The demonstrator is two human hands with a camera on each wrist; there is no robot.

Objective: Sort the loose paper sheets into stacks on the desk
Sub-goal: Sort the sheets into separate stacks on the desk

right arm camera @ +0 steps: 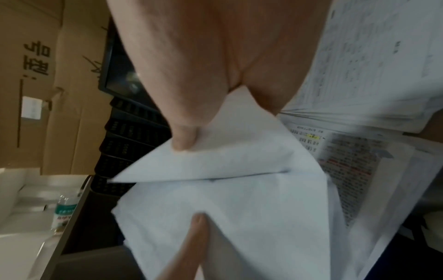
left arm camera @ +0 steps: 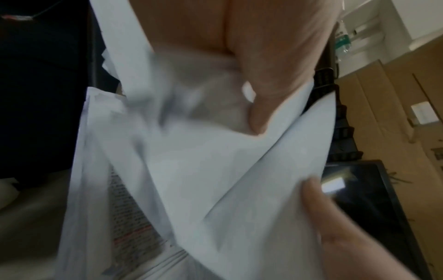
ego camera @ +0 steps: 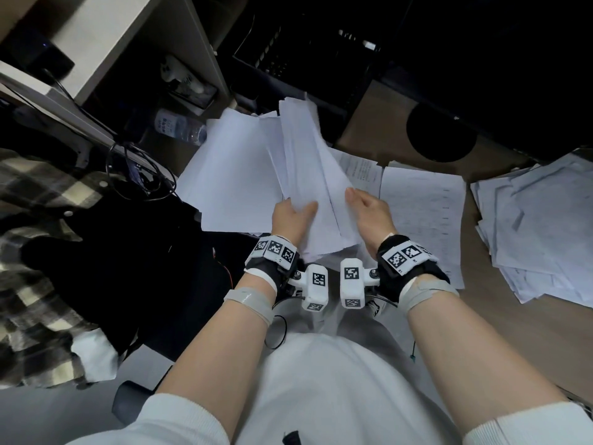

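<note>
Left hand (ego camera: 290, 216): I see its grip pinching the bundle of sheets (ego camera: 308, 175), centre frame.
Right hand (ego camera: 372, 213): pinching the bundle too.
Messy pile (ego camera: 539, 226): table (ego camera: 513, 332), right edge.

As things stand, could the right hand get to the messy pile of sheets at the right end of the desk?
Probably yes, once freed. The right hand grips the held bundle of sheets together with the left hand. Only flat printed sheets lie between it and the messy pile; nothing upright blocks the way.
</note>
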